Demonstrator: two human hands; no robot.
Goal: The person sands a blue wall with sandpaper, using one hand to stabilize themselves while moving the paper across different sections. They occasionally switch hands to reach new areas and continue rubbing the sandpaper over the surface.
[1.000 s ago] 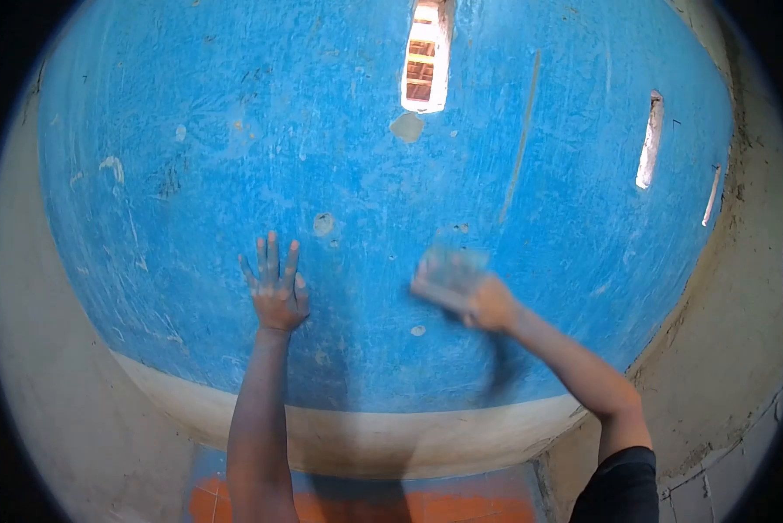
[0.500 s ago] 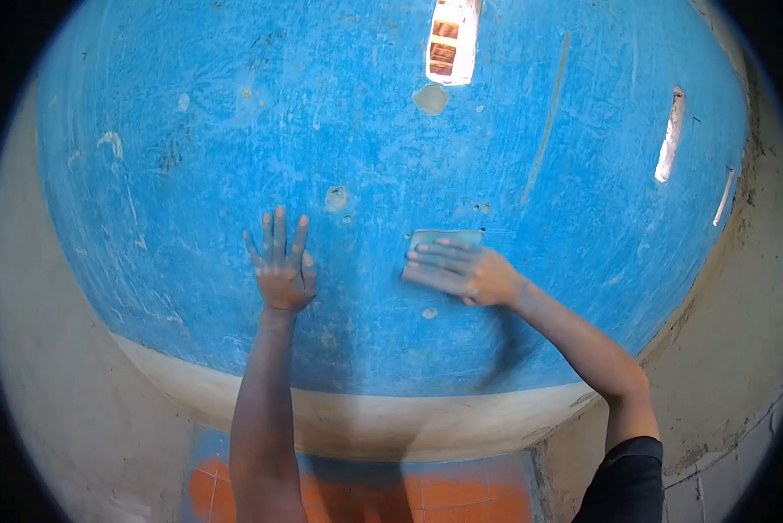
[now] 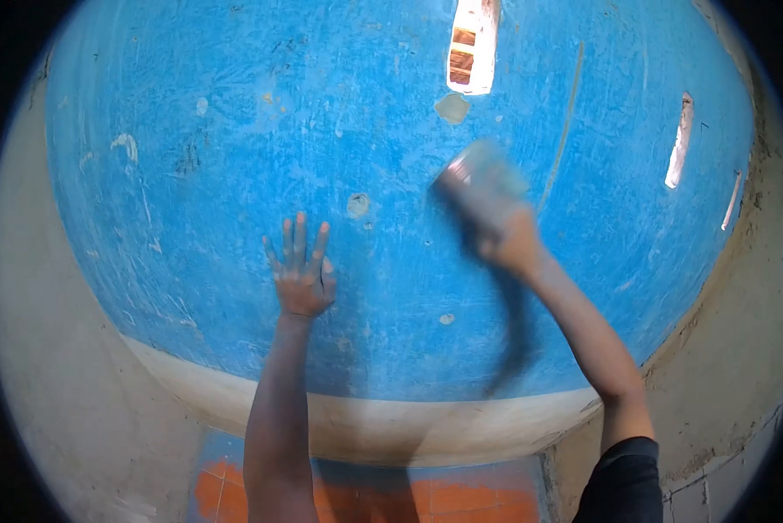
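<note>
My left hand (image 3: 302,281) lies flat against the blue wall (image 3: 226,183), its fingers spread and pointing up. Right of it and higher, my right hand (image 3: 503,228) is smeared by motion. Under its fingers is a thin pale grey-green sheet that looks like sandpaper (image 3: 506,177), held against or close to the wall. Much of the sheet is hidden by the fingers. The wall's paint is scuffed, and a round grey patch (image 3: 358,206) shows between the two hands.
Narrow wall openings (image 3: 474,48) let in light at the top and on the right (image 3: 680,139). A pale ledge (image 3: 391,414) runs along the wall's foot, above an orange and blue tiled surface (image 3: 461,497). Bare grey walls (image 3: 25,288) stand at both sides.
My right hand has swept upward and slightly right along the wall with the sandpaper. The left hand keeps its flat pose on the wall. The whole view has shifted slightly.
</note>
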